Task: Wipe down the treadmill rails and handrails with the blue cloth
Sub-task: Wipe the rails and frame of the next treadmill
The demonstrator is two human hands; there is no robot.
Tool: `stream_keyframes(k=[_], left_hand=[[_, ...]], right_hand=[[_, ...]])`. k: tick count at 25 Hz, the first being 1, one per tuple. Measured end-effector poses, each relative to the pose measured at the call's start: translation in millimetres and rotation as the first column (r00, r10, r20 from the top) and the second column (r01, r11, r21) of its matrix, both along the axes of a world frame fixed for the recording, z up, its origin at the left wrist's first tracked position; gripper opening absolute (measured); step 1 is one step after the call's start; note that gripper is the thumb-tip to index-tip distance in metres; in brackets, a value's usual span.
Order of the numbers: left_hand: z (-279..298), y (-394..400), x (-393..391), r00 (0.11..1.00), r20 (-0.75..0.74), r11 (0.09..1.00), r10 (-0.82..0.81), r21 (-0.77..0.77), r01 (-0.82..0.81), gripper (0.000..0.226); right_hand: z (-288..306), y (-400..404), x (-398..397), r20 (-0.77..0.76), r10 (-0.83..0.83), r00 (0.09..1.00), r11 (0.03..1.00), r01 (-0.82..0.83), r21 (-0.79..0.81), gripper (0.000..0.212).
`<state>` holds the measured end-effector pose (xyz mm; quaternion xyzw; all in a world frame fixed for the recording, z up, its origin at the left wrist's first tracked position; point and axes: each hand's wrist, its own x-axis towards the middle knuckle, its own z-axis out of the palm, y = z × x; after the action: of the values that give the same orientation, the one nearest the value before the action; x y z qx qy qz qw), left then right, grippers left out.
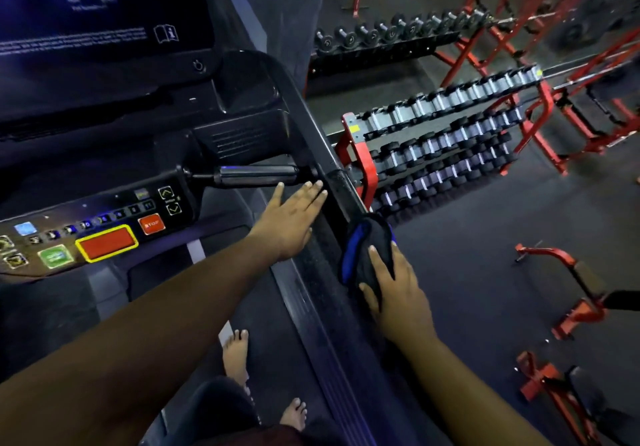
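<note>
**Cloth on the treadmill handrail**

A person's right hand presses a bunched blue cloth onto the right handrail, fingers curled over the fabric. Just up the handrail, the left hand lies flat against its inner side, fingers straight and together. Beyond the handrail stands a red dumbbell rack; inside it, the console glows.

Dark gym floor, red dumbbell rack on it just beside the treadmill handrail, red benches well beyond.
</note>
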<state>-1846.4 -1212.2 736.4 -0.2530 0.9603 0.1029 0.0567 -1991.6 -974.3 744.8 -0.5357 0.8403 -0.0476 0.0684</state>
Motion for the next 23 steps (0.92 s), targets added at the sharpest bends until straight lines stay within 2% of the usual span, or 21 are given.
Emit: stream_keyframes(k=[3, 6, 9, 11, 13, 16, 18, 21, 23], left_hand=[[-4.5, -27.5, -2.7, 0.998, 0.047, 0.994, -0.051, -0.094, 0.055, 0.079], [1.1, -56.4, -5.7, 0.996, 0.084, 0.984, -0.018, -0.178, 0.032, 0.08], [6.9, -70.3, -4.5, 0.996, 0.083, 0.987, -0.021, -0.157, 0.034, 0.078], [2.3, -69.3, 2.3, 0.993, 0.096, 0.978, -0.073, -0.189, 0.091, 0.075], [-0.8, -68.8, 4.6, 0.986, 0.125, 0.961, -0.113, -0.237, 0.14, 0.074], [0.7, -76.6, -1.2, 0.988, 0.143, 0.969, -0.063, -0.229, 0.095, 0.067], [1.2, -82.4, -4.0, 0.989, 0.145, 0.976, -0.041, -0.208, 0.071, 0.066], [-5.9, -79.9, 0.6, 0.985, 0.149, 0.956, -0.091, -0.263, 0.128, 0.067], [-8.2, -78.8, 3.9, 0.984, 0.142, 0.951, -0.107, -0.275, 0.143, 0.069]], right_hand=[[-1.8, -65.0, -4.8, -0.018, 0.008, 1.0, 1.0, -0.007, 0.022, 0.072], [1.1, -149.4, -3.8, -0.102, 0.113, 0.988, 0.991, -0.105, 0.085, 0.077], [-5.2, -142.1, -1.8, -0.21, 0.219, 0.953, 0.955, -0.165, 0.247, 0.077], [-8.4, -113.5, -0.5, -0.291, 0.384, 0.876, 0.886, -0.261, 0.383, 0.08], [-5.9, -122.7, -4.4, -0.339, 0.514, 0.788, 0.813, -0.32, 0.487, 0.08], [-2.2, -182.5, 3.2, -0.413, 0.61, 0.676, 0.754, -0.336, 0.564, 0.057], [-4.7, -189.1, 7.9, -0.41, 0.649, 0.641, 0.716, -0.331, 0.615, 0.054], [1.3, -144.0, 5.5, -0.27, 0.747, 0.608, 0.59, -0.419, 0.69, 0.057], [8.5, -125.6, -3.1, -0.237, 0.741, 0.628, 0.616, -0.497, 0.611, 0.058]])
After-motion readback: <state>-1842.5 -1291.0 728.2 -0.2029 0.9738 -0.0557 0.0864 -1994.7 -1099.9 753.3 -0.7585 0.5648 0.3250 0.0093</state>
